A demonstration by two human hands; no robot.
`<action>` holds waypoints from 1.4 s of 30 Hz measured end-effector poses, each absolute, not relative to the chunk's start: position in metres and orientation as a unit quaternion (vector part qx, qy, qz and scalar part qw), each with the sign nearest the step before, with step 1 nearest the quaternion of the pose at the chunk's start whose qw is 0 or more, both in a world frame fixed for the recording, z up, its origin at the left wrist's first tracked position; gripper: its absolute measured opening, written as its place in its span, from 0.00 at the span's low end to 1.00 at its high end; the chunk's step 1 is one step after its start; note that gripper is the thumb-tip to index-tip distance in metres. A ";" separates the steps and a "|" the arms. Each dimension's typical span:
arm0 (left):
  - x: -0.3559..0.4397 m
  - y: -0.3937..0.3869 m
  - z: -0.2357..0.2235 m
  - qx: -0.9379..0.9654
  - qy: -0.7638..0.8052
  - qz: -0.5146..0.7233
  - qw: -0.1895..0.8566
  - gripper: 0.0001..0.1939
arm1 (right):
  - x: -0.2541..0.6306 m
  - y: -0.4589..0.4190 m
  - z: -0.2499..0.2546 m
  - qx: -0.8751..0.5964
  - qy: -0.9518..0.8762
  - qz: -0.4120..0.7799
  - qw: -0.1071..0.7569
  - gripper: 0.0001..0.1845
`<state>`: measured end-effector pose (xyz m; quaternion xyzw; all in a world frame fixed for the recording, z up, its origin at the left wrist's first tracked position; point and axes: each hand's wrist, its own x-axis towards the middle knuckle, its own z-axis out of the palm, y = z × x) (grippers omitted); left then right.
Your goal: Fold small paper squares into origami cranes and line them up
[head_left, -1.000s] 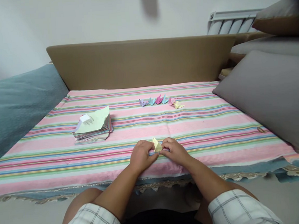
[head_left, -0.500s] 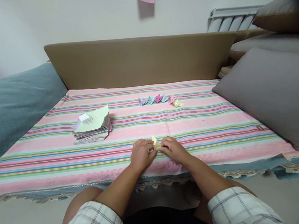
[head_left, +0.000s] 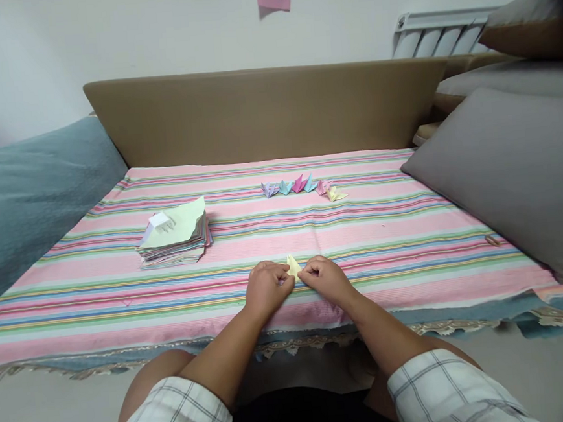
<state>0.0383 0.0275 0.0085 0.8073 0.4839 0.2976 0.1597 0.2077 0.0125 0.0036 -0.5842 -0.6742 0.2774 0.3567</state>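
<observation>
Near the bed's front edge, at its middle: left hand [head_left: 267,287] and right hand [head_left: 326,279] both pinching shut on a small yellow folded paper [head_left: 293,266], resting against the striped bed cover [head_left: 410,240]. Farther toward the left edge, lying flat, a stack of paper sheets [head_left: 175,235]. Toward the back edge, sitting in a row, coloured folded paper figures [head_left: 302,187].

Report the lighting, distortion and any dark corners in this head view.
Head view: soft, even light, no glare; wide-lens bending curves the striped cloth edges; upper right corner is vignetted dark; the yellow folded paper between left hand and right hand stays sharp.
</observation>
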 end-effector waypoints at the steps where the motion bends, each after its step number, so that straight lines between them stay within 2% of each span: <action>1: 0.039 0.028 0.008 0.804 0.487 0.300 0.162 0.10 | 0.207 0.013 0.004 -0.587 -0.672 0.276 0.358 0.10; 10: 0.041 0.029 0.007 0.799 0.505 0.279 0.170 0.11 | 0.198 0.010 -0.003 -0.625 -0.659 0.199 0.367 0.10; 21: 0.039 0.025 0.010 0.787 0.533 0.263 0.165 0.02 | 0.195 0.007 -0.010 -0.636 -0.666 0.161 0.356 0.09; 26: 0.037 0.023 0.010 0.799 0.521 0.264 0.142 0.12 | 0.194 0.004 -0.011 -0.616 -0.671 0.156 0.383 0.01; 33: 0.036 0.024 0.004 0.832 0.485 0.250 0.100 0.11 | 0.195 0.004 -0.016 -0.599 -0.689 0.157 0.377 0.11; 42: 0.037 0.017 0.007 0.822 0.531 0.205 0.029 0.12 | 0.195 0.003 -0.015 -0.609 -0.702 0.138 0.342 0.16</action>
